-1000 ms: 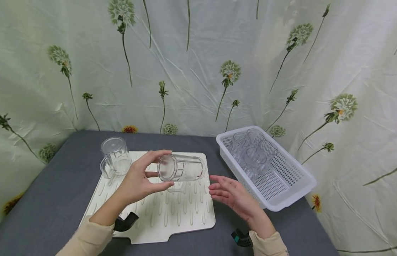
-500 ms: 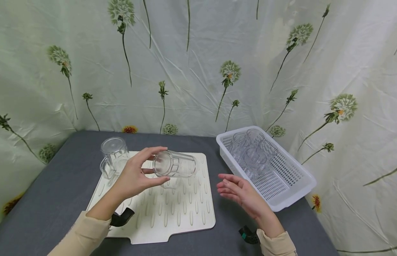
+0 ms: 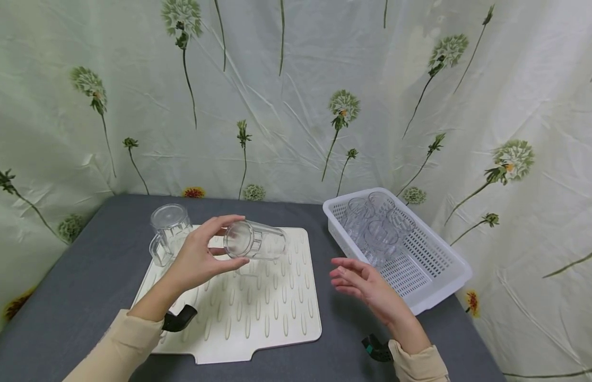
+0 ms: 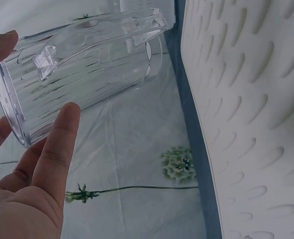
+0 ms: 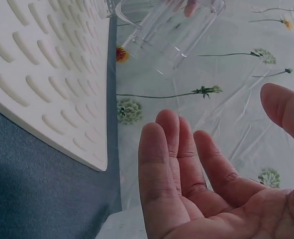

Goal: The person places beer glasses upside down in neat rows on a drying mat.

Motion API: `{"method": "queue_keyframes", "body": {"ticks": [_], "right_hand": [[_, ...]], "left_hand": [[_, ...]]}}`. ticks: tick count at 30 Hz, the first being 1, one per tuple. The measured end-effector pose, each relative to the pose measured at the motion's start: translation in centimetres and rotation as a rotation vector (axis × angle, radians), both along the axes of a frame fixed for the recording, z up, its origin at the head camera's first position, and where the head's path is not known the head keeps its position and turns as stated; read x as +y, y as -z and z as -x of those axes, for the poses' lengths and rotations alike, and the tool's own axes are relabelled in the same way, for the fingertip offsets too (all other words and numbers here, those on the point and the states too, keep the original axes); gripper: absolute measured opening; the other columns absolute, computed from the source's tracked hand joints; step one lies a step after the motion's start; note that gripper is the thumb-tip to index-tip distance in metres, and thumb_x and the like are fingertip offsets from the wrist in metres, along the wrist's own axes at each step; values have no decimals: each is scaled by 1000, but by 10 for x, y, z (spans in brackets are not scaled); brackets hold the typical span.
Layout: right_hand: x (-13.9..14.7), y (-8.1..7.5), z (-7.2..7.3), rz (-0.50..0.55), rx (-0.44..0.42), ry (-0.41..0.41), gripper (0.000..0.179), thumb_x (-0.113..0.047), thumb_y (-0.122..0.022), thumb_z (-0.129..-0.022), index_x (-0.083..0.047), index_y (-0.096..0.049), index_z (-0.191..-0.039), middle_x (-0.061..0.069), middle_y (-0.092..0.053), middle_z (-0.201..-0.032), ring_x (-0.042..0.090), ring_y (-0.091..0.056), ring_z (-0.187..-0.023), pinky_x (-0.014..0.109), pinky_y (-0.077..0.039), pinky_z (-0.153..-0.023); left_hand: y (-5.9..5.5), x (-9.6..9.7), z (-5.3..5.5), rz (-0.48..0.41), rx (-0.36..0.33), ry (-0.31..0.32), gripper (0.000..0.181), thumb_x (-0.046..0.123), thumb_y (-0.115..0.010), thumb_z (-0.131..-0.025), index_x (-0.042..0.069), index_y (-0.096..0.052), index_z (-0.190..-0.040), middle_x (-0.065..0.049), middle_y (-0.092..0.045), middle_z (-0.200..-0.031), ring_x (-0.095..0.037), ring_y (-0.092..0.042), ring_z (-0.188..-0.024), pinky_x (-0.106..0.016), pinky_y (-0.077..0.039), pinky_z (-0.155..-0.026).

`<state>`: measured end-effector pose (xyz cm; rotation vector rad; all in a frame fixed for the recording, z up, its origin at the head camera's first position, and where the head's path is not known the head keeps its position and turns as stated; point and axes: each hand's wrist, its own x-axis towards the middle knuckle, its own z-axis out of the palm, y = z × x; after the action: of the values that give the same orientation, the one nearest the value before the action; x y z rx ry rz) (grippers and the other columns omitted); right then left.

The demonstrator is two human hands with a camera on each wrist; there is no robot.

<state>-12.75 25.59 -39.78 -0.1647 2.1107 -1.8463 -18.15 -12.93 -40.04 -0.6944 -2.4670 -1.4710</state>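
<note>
The left hand (image 3: 198,260) grips a clear mug (image 3: 263,241) by one end, sideways above the white board (image 3: 277,313). Beyond its right edge hangs the right hand (image 3: 370,289), fingers loose. A second mug (image 3: 172,231) stands at the far left corner; clear vessels (image 3: 379,233) crowd the far end of the basket (image 3: 432,302).

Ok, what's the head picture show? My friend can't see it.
A person's left grip holds a clear mug sideways above a white tray; the right grip is empty. Another mug stands left, a basket of cups right.
</note>
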Motion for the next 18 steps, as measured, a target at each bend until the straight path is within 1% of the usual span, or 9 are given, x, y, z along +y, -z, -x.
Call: {"method": "queue_keyframes", "body": {"ticks": [6,13,18], "right_hand": [[4,-4,1,-32,5,22,57,-24,-58,-112,12,-43,-154,3,-71,-121,11,-73,-108,24,-61,-99],[13,-12,1,-47,15,55,56,-24,-56,-113,11,-43,-155,4,-70,-124,10,-72,-109,23,-60,-100],[20,-15,1,-71,36,69,54,-24,-56,-113,10,-45,-154,4,-70,-125,10,-73,-109,23,-60,-99]], "left_hand": [[1,-2,5,10,-12,-13,79,17,-97,-81,24,-60,-150,-8,-61,-147,-34,-66,-120,-42,-68,-87],[3,-7,11,40,-50,-32,77,22,-95,-84,24,-59,-152,-9,-59,-150,-37,-64,-123,-42,-67,-89],[3,-7,15,57,-56,-45,76,23,-95,-84,26,-59,-151,-11,-58,-151,-40,-64,-124,-41,-67,-88]]}}
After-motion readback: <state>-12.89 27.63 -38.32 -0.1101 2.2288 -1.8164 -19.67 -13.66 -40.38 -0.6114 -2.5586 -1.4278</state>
